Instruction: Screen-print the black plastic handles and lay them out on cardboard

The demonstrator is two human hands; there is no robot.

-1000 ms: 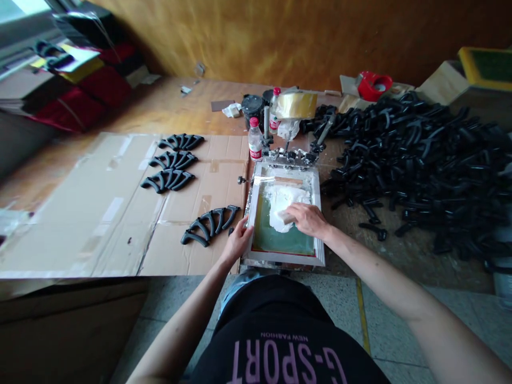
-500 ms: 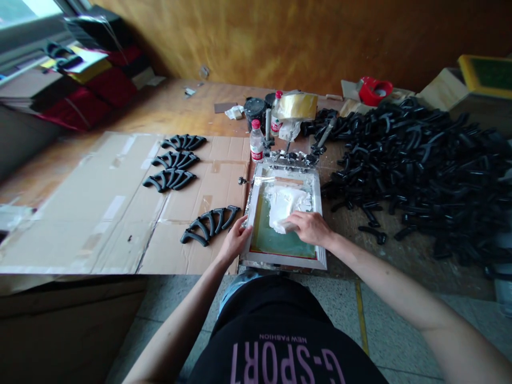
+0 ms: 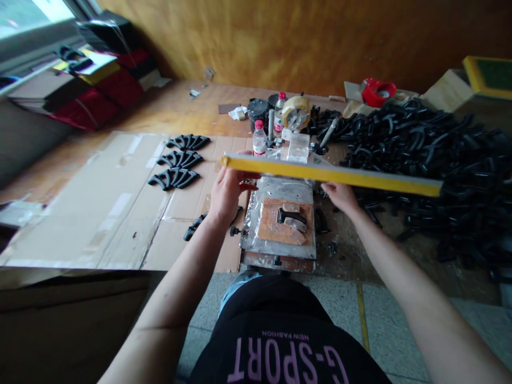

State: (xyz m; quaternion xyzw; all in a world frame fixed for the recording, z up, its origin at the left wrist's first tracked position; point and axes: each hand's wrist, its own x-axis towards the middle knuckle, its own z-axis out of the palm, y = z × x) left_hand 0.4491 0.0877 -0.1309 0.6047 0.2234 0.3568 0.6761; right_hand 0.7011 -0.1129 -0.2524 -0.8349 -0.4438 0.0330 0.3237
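A brown wooden wall rises behind a wooden table. The left hand grasps the left end of a raised frame, seen nearly edge-on with its yellow side toward the camera, some of the fingers stretched out beneath it. The right hand is just below the frame's middle, fingers pointing left; whether it grips anything cannot be told. Below the frame and between the forearms, a black curved piece lies on a brown board atop a metal plate. To the left, fanned black pieces lie on flattened cardboard; to the right spreads a black heap. Beyond the frame stand two red-capped bottles, near a tape roll.
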